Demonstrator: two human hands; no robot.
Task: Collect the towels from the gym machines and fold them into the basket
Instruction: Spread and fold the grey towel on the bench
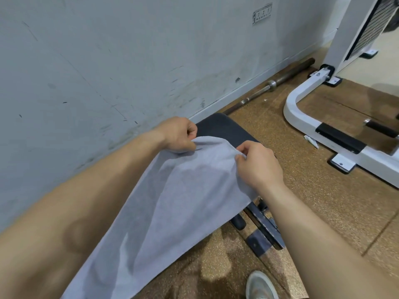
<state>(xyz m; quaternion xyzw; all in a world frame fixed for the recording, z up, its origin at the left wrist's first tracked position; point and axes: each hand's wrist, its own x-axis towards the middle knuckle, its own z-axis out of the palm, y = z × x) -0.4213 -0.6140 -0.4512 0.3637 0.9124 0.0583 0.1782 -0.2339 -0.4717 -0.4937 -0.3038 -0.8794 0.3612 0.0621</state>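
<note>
Left grip point(179, 134) and right grip point(257, 162) each pinched a far corner of the grey towel point(172, 201), its length draped along the worktop point(222, 128)

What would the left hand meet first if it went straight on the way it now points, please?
Most likely the black bench pad, just beyond the left hand pinching the towel. Depth is unclear; passing above the pad, it would head toward the bar beyond.
</note>
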